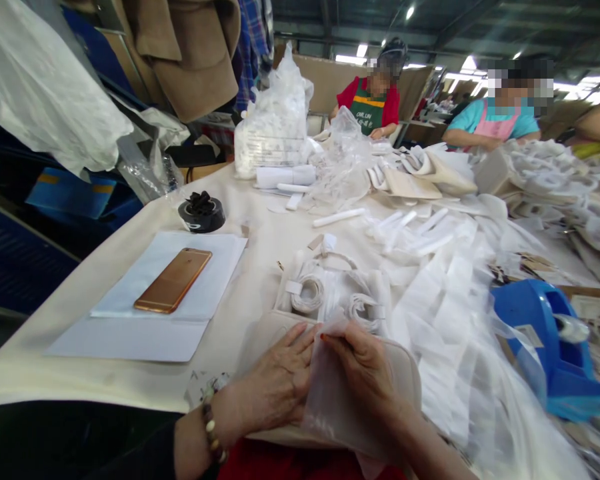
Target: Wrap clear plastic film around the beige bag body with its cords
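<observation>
A cream bag (pixel 405 367) lies in front of me at the table's near edge. Two coiled straps (pixel 307 295), each bound with a white band, rest at its far side beside clear plastic. My left hand (pixel 283 377) lies on the bag with its fingers stretched out, and a beaded bracelet circles that wrist. A thin translucent sheet (pixel 323 400) hangs from my right hand (pixel 365 363), whose thumb and fingers pinch its upper edge. The fingertips of both hands are close together. Part of the bag is hidden under the sheet and my hands.
Left on the table are a phone (pixel 174 280) on white paper sheets (pixel 130 340) and a black tape roll (pixel 203 215). Translucent sheets (pixel 440 333) pile up at right, beside a blue tape dispenser (pixel 535 333). A stuffed plastic bag (pixel 275 127) stands behind. Two co-workers face me across the table.
</observation>
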Demonstrator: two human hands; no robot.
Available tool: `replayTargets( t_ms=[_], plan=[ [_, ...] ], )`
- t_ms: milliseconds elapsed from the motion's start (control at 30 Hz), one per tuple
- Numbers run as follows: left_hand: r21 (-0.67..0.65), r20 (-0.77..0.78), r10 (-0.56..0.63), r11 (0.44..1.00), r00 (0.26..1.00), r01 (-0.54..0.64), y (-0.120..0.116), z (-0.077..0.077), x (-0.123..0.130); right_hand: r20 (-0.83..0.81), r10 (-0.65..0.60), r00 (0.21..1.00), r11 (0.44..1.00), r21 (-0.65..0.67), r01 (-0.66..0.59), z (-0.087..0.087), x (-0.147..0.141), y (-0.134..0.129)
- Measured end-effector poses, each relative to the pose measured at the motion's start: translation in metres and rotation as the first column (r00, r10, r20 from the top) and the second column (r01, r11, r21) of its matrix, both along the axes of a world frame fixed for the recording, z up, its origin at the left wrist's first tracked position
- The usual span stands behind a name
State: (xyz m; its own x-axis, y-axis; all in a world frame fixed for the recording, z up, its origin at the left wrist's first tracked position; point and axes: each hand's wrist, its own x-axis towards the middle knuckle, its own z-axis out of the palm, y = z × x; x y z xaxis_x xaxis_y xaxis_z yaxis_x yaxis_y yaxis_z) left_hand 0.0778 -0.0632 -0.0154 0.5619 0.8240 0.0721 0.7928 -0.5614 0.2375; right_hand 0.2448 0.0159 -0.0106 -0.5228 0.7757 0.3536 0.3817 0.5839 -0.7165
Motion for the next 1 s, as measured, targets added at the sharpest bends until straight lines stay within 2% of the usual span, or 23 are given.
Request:
replayTargets(
  t_ms=[67, 100, 167, 233, 333, 433, 500, 600, 700, 900, 1000],
  plan=[
    [0.011, -0.007, -0.004, 1.0, 1.0, 0.004, -0.001, -0.003, 0.0, -0.052, -0.013, 0.999, 0.98, -0.197, 0.003, -0.002, 0.001, 0.0],
    [0.011, -0.014, -0.004, 1.0, 1.0, 0.004, -0.001, -0.003, -0.001, -0.089, -0.017, 0.996, 0.951, -0.308, -0.011, 0.0, 0.001, 0.001],
    [0.004, -0.022, 0.001, 1.0, 1.0, -0.001, -0.001, -0.004, -0.001, -0.158, -0.008, 0.987, 0.869, -0.489, -0.071, 0.008, 0.003, 0.003],
    [-0.007, -0.013, 0.003, 1.0, 1.0, -0.004, -0.001, -0.003, -0.001, -0.225, 0.002, 0.974, 0.762, -0.63, -0.147, 0.02, 0.004, 0.008],
    [-0.003, 0.004, 0.0, 1.0, 1.0, 0.0, 0.001, -0.001, -0.001, -0.295, -0.008, 0.955, 0.599, -0.766, -0.232, 0.037, 0.004, 0.016],
    [0.011, 0.003, -0.004, 1.0, 1.0, 0.004, 0.001, -0.001, 0.0, -0.336, -0.049, 0.941, 0.496, -0.826, -0.268, 0.05, 0.003, 0.023],
    [0.016, 0.001, -0.002, 1.0, 1.0, 0.002, 0.001, 0.0, 0.0, -0.333, -0.042, 0.942, 0.465, -0.841, -0.276, 0.055, 0.003, 0.026],
    [0.015, 0.0, 0.004, 1.0, 1.0, -0.004, 0.001, 0.0, 0.001, -0.293, 0.034, 0.956, 0.459, -0.845, -0.275, 0.06, 0.002, 0.03],
    [0.016, -0.004, 0.003, 1.0, 1.0, -0.003, 0.002, 0.0, 0.001, -0.273, 0.096, 0.957, 0.425, -0.858, -0.288, 0.064, 0.002, 0.033],
    [0.018, 0.003, -0.007, 1.0, 1.0, 0.007, 0.002, -0.001, -0.001, -0.335, 0.106, 0.936, 0.348, -0.869, -0.351, 0.067, 0.008, 0.035],
    [0.034, 0.007, -0.003, 0.999, 1.0, 0.002, 0.001, -0.002, 0.0, -0.291, 0.122, 0.949, 0.318, -0.894, -0.315, 0.068, 0.011, 0.034]
  ],
)
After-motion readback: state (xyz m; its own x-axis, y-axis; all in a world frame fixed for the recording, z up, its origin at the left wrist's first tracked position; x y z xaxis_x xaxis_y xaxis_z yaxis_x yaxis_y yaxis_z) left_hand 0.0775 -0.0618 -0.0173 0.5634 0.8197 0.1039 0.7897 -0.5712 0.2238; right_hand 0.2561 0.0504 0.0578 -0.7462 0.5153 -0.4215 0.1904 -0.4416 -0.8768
